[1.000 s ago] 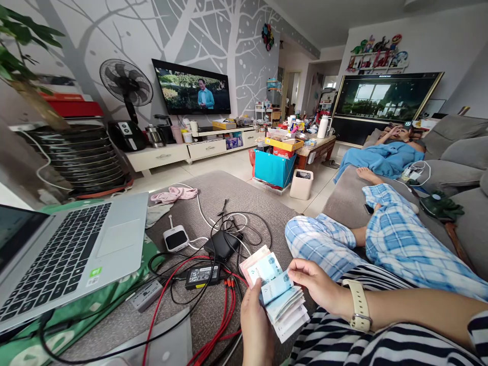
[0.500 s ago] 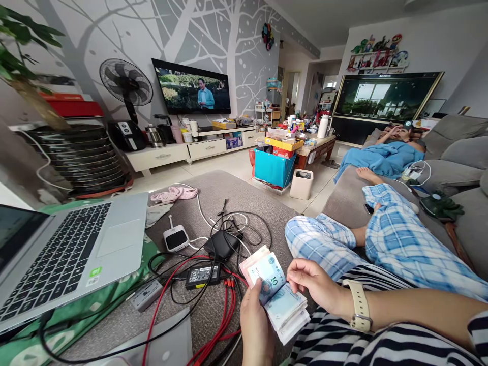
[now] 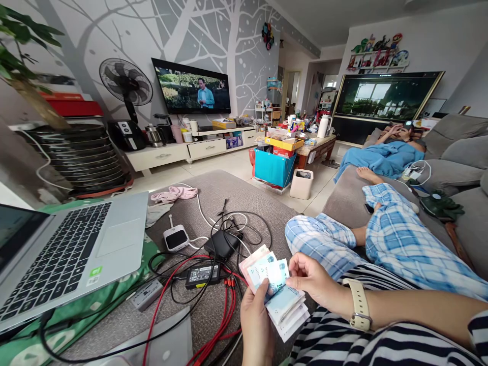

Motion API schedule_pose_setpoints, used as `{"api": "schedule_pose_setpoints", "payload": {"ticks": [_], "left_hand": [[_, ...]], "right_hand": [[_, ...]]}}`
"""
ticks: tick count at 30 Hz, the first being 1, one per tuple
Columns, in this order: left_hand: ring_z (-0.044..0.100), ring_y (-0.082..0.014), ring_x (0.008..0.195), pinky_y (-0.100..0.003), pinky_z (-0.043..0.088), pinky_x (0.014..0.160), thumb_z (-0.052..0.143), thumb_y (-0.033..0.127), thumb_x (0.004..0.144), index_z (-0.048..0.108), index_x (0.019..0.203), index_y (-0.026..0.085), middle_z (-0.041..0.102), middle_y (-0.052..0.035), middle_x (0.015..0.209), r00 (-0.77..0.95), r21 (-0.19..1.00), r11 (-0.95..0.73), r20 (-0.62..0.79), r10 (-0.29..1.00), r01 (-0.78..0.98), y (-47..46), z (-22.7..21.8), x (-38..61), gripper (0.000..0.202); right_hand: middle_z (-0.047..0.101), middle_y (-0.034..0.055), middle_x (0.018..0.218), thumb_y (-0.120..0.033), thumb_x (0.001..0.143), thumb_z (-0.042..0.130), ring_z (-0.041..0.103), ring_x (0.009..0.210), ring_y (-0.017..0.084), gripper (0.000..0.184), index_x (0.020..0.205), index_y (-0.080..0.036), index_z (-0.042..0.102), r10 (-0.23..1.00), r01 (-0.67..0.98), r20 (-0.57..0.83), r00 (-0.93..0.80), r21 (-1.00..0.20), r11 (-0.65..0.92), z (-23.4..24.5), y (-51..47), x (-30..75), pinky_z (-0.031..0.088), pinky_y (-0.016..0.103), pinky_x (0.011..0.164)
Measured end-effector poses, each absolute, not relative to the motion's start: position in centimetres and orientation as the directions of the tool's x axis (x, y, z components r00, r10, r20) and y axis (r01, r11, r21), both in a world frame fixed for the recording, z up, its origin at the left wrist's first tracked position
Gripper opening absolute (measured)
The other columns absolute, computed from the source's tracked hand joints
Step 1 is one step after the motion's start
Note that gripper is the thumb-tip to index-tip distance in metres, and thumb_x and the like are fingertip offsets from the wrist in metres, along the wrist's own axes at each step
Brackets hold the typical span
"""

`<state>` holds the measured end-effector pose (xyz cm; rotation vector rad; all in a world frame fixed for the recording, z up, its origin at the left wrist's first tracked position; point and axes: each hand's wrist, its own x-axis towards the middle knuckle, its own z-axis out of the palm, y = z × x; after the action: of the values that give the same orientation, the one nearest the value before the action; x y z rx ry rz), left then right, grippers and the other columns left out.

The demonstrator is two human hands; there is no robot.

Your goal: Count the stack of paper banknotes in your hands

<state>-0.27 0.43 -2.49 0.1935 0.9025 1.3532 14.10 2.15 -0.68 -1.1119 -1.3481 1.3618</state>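
Note:
A folded stack of banknotes (image 3: pixel 285 305) is held over the edge of the grey couch surface, in front of my lap. My left hand (image 3: pixel 256 320) grips it from below and the left, with the thumb pressed on the face of the notes. Bluish notes lie uppermost, with a pinkish one showing behind them at the upper left. My right hand (image 3: pixel 314 279), with a cream watch strap (image 3: pixel 359 305) on its wrist, pinches the right edge of a raised blue note (image 3: pixel 281 272). The lower notes hang in layers toward the bottom right.
Tangled cables, a black adapter (image 3: pixel 202 275) and a small white device (image 3: pixel 176 238) lie left of my hands. Further left stands an open laptop (image 3: pixel 114 239) on green cloth. A person under a blue blanket (image 3: pixel 381 157) lies on the couch. A bin (image 3: pixel 301 184) stands on the floor.
My right hand has lifted another blue note upward, so it now overlaps the one fanned out before. My left hand keeps its hold on the stack.

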Motion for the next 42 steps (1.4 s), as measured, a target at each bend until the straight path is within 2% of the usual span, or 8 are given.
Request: {"api": "schedule_pose_setpoints", "payload": {"ticks": [4, 7, 13, 22, 28, 32, 42], "left_hand": [[0.058, -0.0141, 0.057, -0.027, 0.048, 0.06, 0.078, 0.023, 0.057, 0.064, 0.086, 0.012, 0.063, -0.0023, 0.065, -0.073, 0.627, 0.233, -0.422, 0.904, -0.743, 0.4, -2.7, -0.2, 0.034], [0.059, -0.0142, 0.059, -0.027, 0.048, 0.061, 0.079, 0.021, 0.056, 0.064, 0.084, 0.011, 0.063, -0.0033, 0.066, -0.072, 0.646, 0.228, -0.402, 0.913, -0.728, 0.5, -3.0, -0.3, 0.033], [0.057, -0.0138, 0.057, -0.026, 0.046, 0.058, 0.08, 0.023, 0.056, 0.065, 0.089, 0.011, 0.062, -0.0027, 0.063, -0.09, 0.682, 0.21, -0.376, 0.922, -0.701, 0.5, -3.4, -0.3, 0.038], [0.058, -0.0133, 0.054, -0.024, 0.046, 0.053, 0.077, 0.024, 0.058, 0.067, 0.092, 0.012, 0.066, -0.0036, 0.068, -0.079, 0.645, 0.253, -0.439, 0.895, -0.721, 0.3, -2.4, -0.2, 0.038], [0.067, -0.0221, 0.073, -0.028, 0.05, 0.062, 0.074, 0.027, 0.062, 0.067, 0.097, 0.01, 0.071, -0.0098, 0.081, -0.108, 0.642, 0.232, -0.444, 0.889, -0.731, 0.5, -2.3, -0.3, 0.04], [0.068, -0.024, 0.076, -0.03, 0.052, 0.066, 0.071, 0.028, 0.066, 0.067, 0.1, 0.009, 0.072, -0.0118, 0.086, -0.163, 0.659, 0.208, -0.455, 0.875, -0.722, 0.6, -2.2, -0.4, 0.039], [0.068, -0.0262, 0.086, -0.032, 0.053, 0.073, 0.063, 0.023, 0.072, 0.067, 0.099, 0.008, 0.072, -0.0131, 0.092, -0.146, 0.647, 0.233, -0.476, 0.867, -0.726, 0.4, -0.7, -0.4, 0.031]], "right_hand": [[0.052, -0.0035, 0.073, -0.031, 0.072, 0.072, 0.047, 0.067, 0.011, 0.031, 0.089, -0.018, 0.049, 0.986, -0.007, -0.014, -0.166, -1.0, -0.016, -0.8, 2.3, 14.1, 0.036, 0.024, 0.061], [0.051, -0.0023, 0.074, -0.034, 0.076, 0.067, 0.047, 0.07, 0.012, 0.025, 0.086, -0.017, 0.051, 0.987, 0.017, -0.031, -0.157, -0.999, -0.029, -0.7, 2.3, 14.1, 0.037, 0.026, 0.066], [0.04, -0.0038, 0.061, -0.038, 0.079, 0.06, 0.036, 0.059, 0.01, 0.028, 0.066, -0.016, 0.047, 0.979, 0.102, -0.088, -0.181, -0.992, -0.07, -0.4, 2.4, 14.0, 0.028, 0.024, 0.056], [0.039, -0.0039, 0.061, -0.042, 0.079, 0.059, 0.034, 0.06, 0.01, 0.033, 0.064, -0.016, 0.046, 0.982, 0.151, -0.073, -0.173, -0.987, -0.047, 0.3, 2.4, 13.9, 0.027, 0.024, 0.056], [0.039, -0.0038, 0.06, -0.044, 0.078, 0.061, 0.035, 0.06, 0.011, 0.034, 0.063, -0.017, 0.047, 0.983, 0.148, -0.057, -0.176, -0.988, -0.03, 0.4, 2.3, 13.9, 0.028, 0.024, 0.056], [0.039, -0.0037, 0.061, -0.046, 0.078, 0.062, 0.035, 0.06, 0.011, 0.035, 0.064, -0.017, 0.048, 0.979, 0.123, -0.059, -0.194, -0.992, -0.035, 0.4, 2.3, 13.9, 0.028, 0.025, 0.057], [0.041, -0.0035, 0.063, -0.047, 0.079, 0.061, 0.036, 0.062, 0.011, 0.034, 0.069, -0.017, 0.051, 0.97, 0.068, -0.028, -0.243, -0.998, -0.011, 0.7, 2.0, 13.9, 0.029, 0.025, 0.06]]}}
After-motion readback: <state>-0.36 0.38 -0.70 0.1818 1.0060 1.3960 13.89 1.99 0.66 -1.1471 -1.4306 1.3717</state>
